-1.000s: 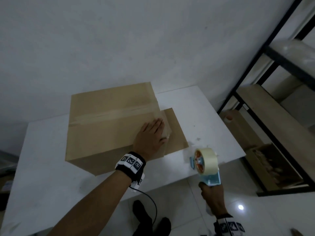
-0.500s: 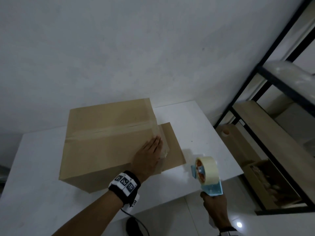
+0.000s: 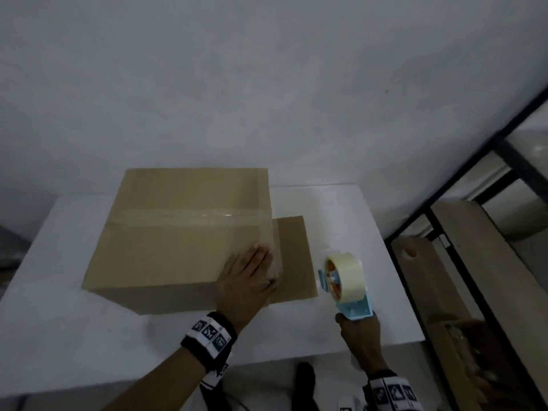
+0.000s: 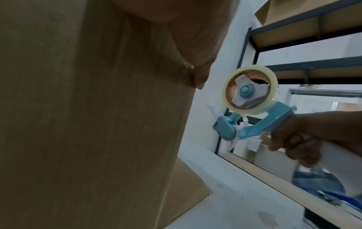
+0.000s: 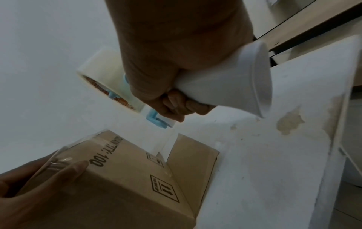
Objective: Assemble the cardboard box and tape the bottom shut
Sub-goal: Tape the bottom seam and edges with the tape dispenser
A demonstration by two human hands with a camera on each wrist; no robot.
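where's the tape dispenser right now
In the head view the tape dispenser is gripped in the right hand, held over the white table near its right front edge, just right of the cardboard box and clear of it.

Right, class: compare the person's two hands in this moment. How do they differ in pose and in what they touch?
The left hand lies flat with fingers straight, pressing on the cardboard box at its right edge; the right hand is curled round the handle of the tape dispenser. The left hand rests on the box, while the right hand holds its tool apart from the box, above the white table. Both wear marked wristbands.
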